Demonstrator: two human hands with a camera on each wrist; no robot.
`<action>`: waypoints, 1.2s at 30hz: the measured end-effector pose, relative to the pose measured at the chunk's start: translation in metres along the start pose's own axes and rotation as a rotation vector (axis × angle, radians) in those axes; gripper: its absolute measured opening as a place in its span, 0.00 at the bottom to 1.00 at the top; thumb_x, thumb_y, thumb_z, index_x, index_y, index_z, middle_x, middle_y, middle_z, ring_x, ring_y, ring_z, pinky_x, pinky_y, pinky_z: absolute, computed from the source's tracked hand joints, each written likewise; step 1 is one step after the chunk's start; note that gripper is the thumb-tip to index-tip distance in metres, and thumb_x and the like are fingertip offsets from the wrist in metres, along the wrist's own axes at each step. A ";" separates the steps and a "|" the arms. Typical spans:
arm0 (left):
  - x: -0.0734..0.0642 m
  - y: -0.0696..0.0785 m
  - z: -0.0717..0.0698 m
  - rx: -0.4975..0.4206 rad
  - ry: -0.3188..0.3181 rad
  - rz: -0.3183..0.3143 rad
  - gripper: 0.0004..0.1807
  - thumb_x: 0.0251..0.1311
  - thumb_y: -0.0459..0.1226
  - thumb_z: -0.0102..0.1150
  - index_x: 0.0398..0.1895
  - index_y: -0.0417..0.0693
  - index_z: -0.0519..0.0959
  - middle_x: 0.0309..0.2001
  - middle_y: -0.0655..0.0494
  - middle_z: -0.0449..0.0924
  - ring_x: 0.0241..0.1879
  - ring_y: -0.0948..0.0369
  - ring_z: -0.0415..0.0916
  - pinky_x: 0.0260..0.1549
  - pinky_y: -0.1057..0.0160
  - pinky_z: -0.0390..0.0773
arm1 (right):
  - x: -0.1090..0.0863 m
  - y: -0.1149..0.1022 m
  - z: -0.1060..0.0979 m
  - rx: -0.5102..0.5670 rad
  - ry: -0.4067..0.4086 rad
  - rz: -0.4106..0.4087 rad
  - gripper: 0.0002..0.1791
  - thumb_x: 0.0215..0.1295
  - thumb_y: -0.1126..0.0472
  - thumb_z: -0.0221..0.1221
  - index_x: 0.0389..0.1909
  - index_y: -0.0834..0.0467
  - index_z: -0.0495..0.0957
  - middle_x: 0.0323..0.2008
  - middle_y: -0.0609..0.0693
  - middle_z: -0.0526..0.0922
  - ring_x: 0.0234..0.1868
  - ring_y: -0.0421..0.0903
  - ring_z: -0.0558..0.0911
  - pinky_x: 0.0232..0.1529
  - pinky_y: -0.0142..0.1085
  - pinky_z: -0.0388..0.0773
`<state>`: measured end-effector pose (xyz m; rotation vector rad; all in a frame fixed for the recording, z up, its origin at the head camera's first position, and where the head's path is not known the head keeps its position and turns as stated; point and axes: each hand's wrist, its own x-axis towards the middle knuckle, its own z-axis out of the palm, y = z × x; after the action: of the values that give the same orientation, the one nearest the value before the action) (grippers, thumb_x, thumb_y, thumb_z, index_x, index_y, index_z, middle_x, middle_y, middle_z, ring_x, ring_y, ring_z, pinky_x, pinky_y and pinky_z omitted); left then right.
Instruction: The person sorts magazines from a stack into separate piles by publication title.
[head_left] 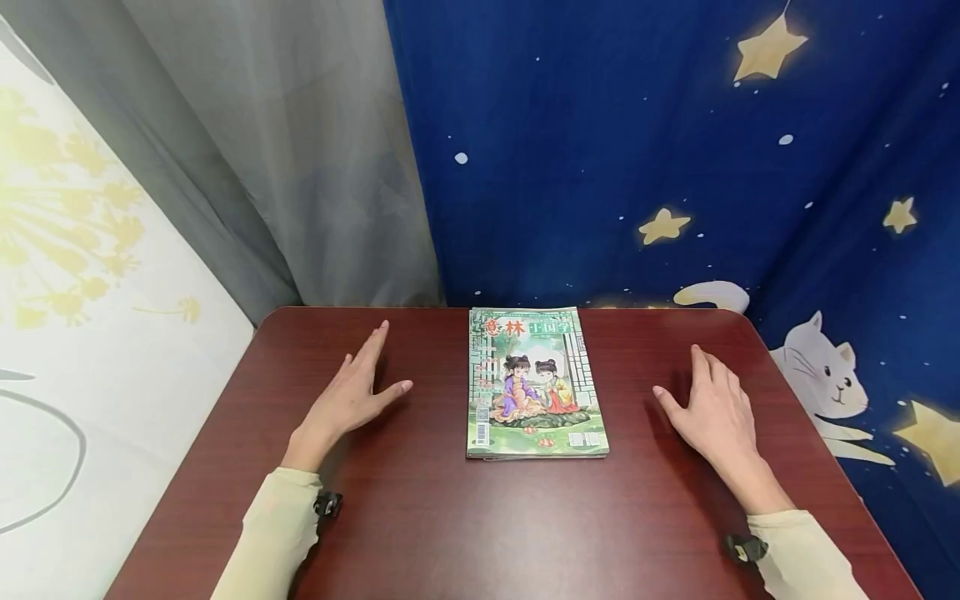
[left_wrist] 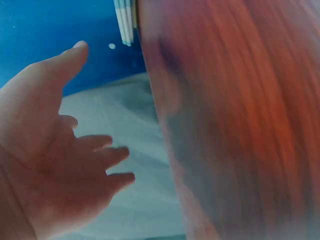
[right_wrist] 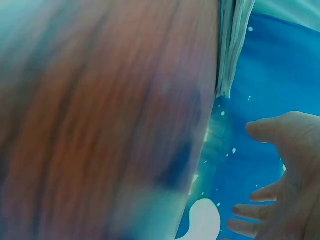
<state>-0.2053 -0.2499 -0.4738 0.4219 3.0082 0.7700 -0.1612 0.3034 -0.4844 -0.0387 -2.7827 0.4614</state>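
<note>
A small stack of magazines [head_left: 536,383] lies flat near the table's far edge. Its top cover is green and shows two cartoon figures in robes under large red characters. To the left of the stack, my left hand [head_left: 348,396] is held over the table, fingers extended and thumb apart, with nothing in it. On the other side my right hand [head_left: 716,412] is likewise bare, its fingers loosely stretched forward. Both wrist views show relaxed fingers, with the edges of the magazines [left_wrist: 125,22] at the top of the left wrist view and the stack's side [right_wrist: 231,50] in the right wrist view.
The dark red wooden table [head_left: 540,525] has rounded far corners. Behind it hang a grey curtain [head_left: 330,150] and a blue curtain [head_left: 585,150] with stars and a white cat. A white patterned panel [head_left: 90,333] stands at the left.
</note>
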 end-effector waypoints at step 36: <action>0.047 0.074 0.035 -0.533 -0.089 -0.178 0.21 0.74 0.50 0.63 0.56 0.44 0.85 0.45 0.44 0.92 0.42 0.52 0.92 0.36 0.55 0.90 | 0.033 -0.078 0.024 0.079 -0.321 0.033 0.28 0.73 0.36 0.58 0.48 0.59 0.77 0.40 0.55 0.85 0.41 0.54 0.83 0.40 0.51 0.77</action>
<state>-0.2293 -0.1592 -0.4669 0.1617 2.5631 1.4229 -0.1982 0.2250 -0.4711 0.0088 -3.0773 0.6357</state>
